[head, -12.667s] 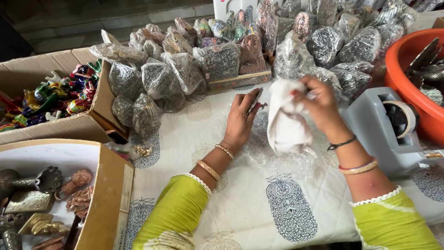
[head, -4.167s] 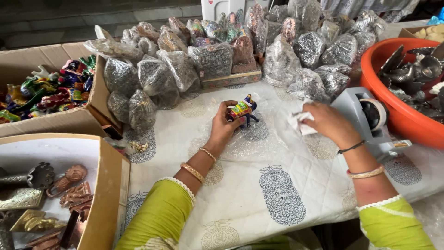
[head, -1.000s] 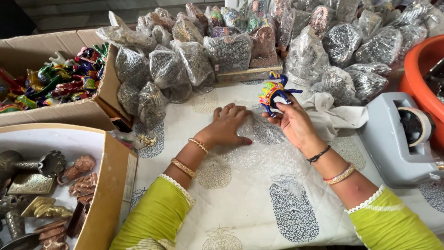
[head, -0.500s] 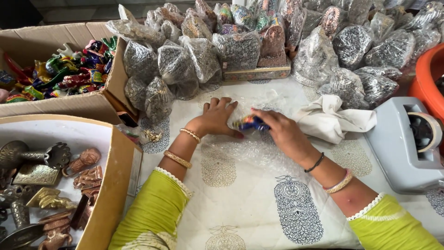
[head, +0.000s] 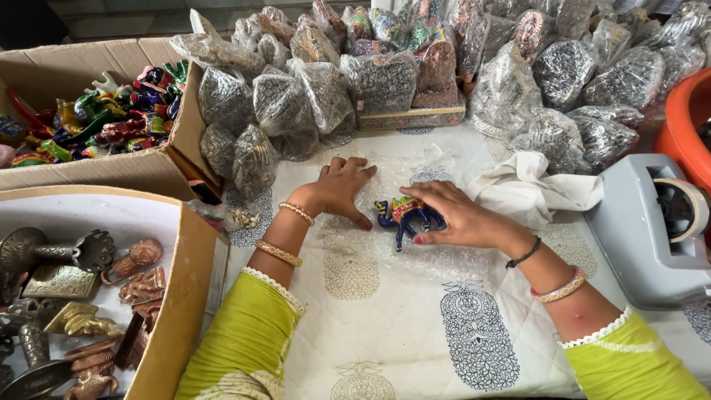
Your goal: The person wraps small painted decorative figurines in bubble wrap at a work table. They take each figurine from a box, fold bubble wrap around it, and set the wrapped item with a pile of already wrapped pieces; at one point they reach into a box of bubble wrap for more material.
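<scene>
Bubble wrap (head: 370, 244) lay spread on the counter (head: 415, 348), and your left hand (head: 337, 190) pressed flat on it with fingers spread. Your right hand (head: 459, 216) gripped the blue painted figurine (head: 404, 215), lying on the wrap beside a white cloth (head: 537, 189).

Small blue painted animal figurine (head: 406, 213), on its side atop clear bubble wrap (head: 415, 255).
</scene>
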